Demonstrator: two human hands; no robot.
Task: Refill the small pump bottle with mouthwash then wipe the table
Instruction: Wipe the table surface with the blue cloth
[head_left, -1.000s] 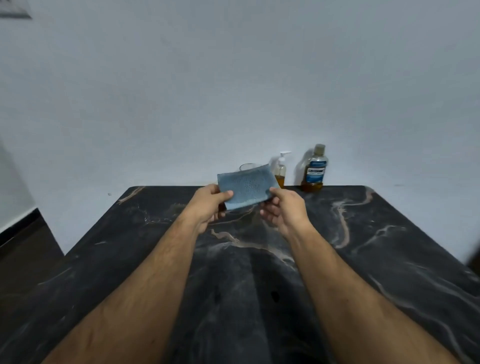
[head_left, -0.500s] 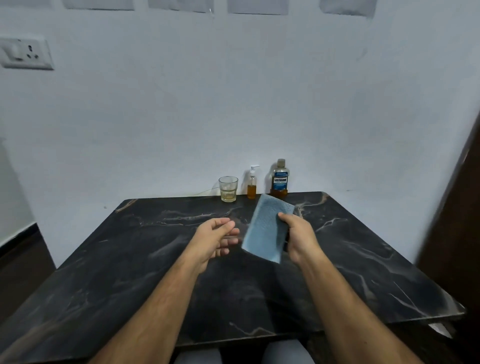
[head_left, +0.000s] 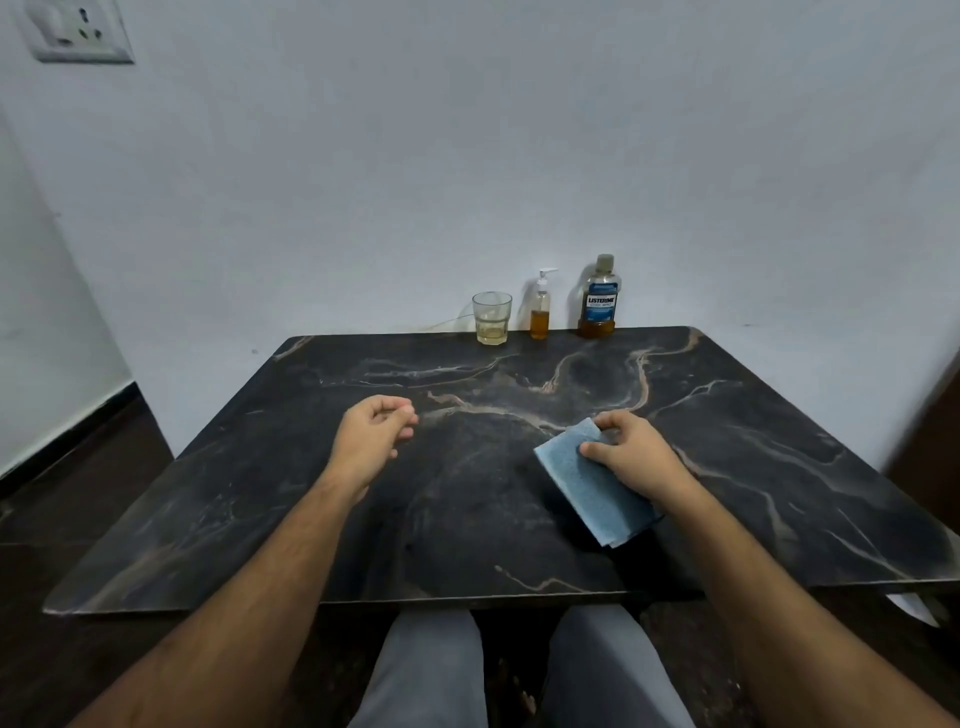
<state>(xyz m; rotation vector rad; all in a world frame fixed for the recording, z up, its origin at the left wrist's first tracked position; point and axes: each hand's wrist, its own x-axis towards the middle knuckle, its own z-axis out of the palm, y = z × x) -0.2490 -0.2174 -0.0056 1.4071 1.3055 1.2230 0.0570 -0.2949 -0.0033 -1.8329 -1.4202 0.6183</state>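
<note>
The folded blue cloth lies flat on the black marble table, right of centre and toward the near edge, pinned at its far corner under my right hand. My right thumb and fingertips close on that corner and press it down; most of the cloth trails toward me from under the wrist, its layered near edge loose. My left hand is empty, fingers loosely curled and touching nothing, held just over the table left of centre.

Along the far edge, right of the middle and against the wall, stand three things in a row: a drinking glass with a little pale liquid, the small pump bottle about half full of amber liquid with its pump on, and the Listerine mouthwash bottle, capped, with only a low amber layer left. The refill appears done; the wipe is the step in hand.

Risks, as I judge them. Gripped at one corner only, the cloth may unfold or bunch during a stroke and leave streaks. A long stroke toward the far edge could strike the glass or the light pump bottle and tip either, spilling onto the wiped surface. Spills are hard to see against the dark veining, so patches may be missed. A stroke carried past the near edge could drop the cloth into my lap.
</note>
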